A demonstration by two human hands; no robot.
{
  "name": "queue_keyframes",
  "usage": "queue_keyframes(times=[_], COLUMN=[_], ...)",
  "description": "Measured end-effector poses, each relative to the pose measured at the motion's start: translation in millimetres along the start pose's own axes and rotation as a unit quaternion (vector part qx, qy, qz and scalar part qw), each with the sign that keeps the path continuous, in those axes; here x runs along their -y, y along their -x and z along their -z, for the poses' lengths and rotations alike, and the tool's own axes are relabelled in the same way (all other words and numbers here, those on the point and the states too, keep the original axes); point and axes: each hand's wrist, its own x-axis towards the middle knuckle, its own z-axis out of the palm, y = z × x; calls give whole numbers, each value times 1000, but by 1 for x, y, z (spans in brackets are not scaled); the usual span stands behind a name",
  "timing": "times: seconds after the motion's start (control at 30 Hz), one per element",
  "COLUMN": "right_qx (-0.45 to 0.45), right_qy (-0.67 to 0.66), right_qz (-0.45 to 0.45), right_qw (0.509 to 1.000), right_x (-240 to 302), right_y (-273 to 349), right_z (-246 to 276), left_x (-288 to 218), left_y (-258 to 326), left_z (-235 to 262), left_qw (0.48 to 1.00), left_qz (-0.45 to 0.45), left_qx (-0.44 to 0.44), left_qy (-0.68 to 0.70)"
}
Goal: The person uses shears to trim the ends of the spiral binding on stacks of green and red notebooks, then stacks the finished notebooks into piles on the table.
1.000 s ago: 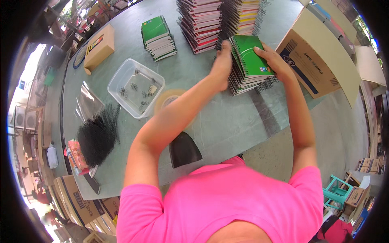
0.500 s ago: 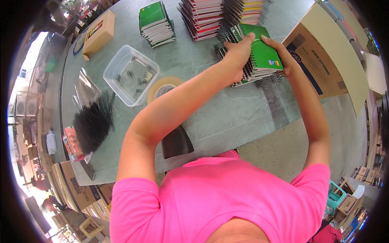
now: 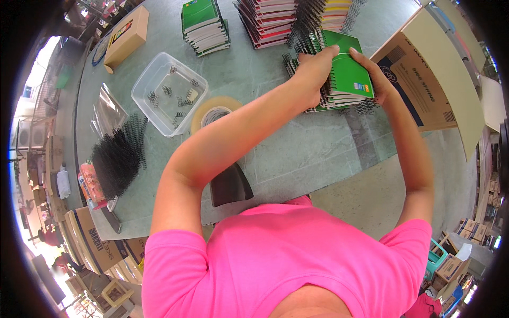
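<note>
A stack of green spiral notebooks lies at the far right of the table, with its black coils on the left side. My left hand grips the coil side, thumb on the top cover. On the opposite side my right hand is closed round the stack's edge, its thumb near the top of the cover. The fingers beneath are partly hidden. Just behind stand a stack of notebooks with red covers and one with yellow covers. Another green notebook stack stands farther left.
An open cardboard box stands right of my right hand. Left of my left arm are a clear plastic tub with several short coils, a tape roll, a pile of black coils and a tan box.
Both hands still hold the green notebooks and have shifted slightly to the right in the picture. The tub and left-hand table items appear a little farther left and higher.
</note>
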Motion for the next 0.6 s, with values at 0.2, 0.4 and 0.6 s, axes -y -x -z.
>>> queue_keyframes(times=[0.2, 0.4, 0.6], right_qx=[-26, -3, 8], right_qy=[-53, -171, -273], right_qz=[39, 193, 223], right_qw=[998, 966, 936], right_x=[15, -15, -32], right_y=[23, 30, 50], right_z=[-7, -6, -58], left_x=[-7, 0, -15], left_y=[9, 47, 67], left_z=[-11, -9, 39], left_qw=[993, 889, 947], left_qz=[-54, -241, -270], left_qx=[-43, -77, 54], left_qy=[-94, -381, -166])
